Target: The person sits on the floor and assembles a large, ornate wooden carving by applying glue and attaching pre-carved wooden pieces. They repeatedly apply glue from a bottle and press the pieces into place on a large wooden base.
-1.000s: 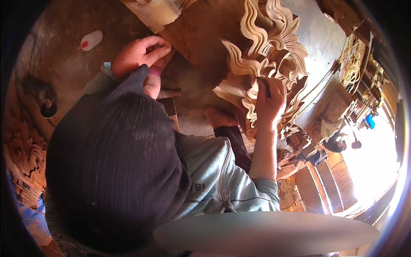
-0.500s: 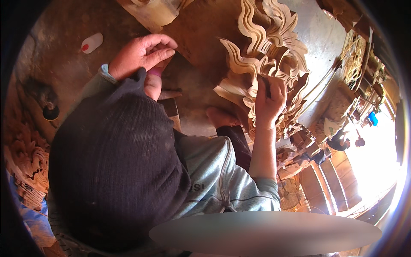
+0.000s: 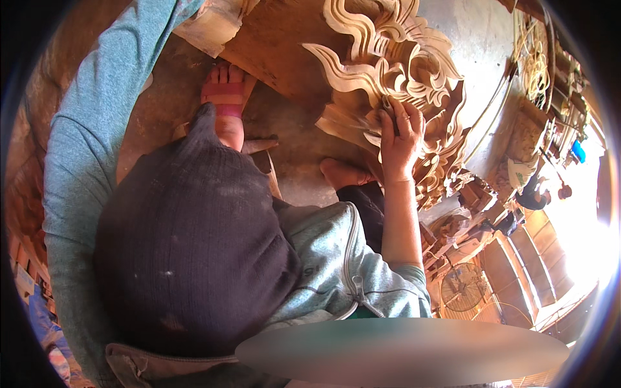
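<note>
My right hand (image 3: 402, 142) is on a pale wood carving (image 3: 359, 76) with curling, flame-like scrolls and leaf shapes. Its fingers are bent and drawn together over the carved edge; whatever they grip is too small and hidden to name. My left arm, in a grey-blue sleeve (image 3: 84, 161), reaches up along the left side and leaves the picture at the top, so the left hand is out of sight. The carving leans at an angle in front of me, beyond my dark-trousered knee (image 3: 200, 246).
My foot in a pink-strapped sandal (image 3: 223, 98) rests beside a brown board (image 3: 278, 55). Another foot (image 3: 346, 174) is below the carving. A wooden block (image 3: 217, 29) lies at the top. Coiled pale cord (image 3: 537, 71), wood pieces and a round fan (image 3: 463, 286) are at right.
My left hand, curled above the knee before, has swung up and out of the picture. The right hand stays at the carving, its fingers shifted slightly up. The view has shifted a little.
</note>
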Tool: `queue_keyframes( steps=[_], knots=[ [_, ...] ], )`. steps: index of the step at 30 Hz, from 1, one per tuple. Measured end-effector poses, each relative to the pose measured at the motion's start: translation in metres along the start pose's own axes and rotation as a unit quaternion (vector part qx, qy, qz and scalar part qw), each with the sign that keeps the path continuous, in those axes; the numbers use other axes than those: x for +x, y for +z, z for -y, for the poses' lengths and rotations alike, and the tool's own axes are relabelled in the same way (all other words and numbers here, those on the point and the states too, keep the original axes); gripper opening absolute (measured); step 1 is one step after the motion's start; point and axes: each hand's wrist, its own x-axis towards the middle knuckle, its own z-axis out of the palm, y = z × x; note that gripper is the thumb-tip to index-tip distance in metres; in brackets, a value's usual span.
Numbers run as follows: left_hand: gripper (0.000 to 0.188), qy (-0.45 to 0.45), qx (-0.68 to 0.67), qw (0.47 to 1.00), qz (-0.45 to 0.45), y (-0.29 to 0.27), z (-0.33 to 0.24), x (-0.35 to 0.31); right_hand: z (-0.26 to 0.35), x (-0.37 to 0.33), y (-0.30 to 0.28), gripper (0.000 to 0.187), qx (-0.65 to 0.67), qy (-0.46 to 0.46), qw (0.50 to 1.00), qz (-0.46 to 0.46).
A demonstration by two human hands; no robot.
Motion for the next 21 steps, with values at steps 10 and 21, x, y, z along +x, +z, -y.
queue_keyframes(
  steps=[10,21],
  knots=[
    [0.047,-0.041,0.074,0.985,0.148,0.012,-0.076,-0.215,-0.011,-0.004,-0.008,0.017,0.050,0.007,0.999,0.006],
    [0.044,-0.059,0.118,0.978,0.159,0.015,-0.082,-0.242,-0.023,0.007,0.012,0.015,0.042,-0.048,0.997,-0.049]
  ],
)
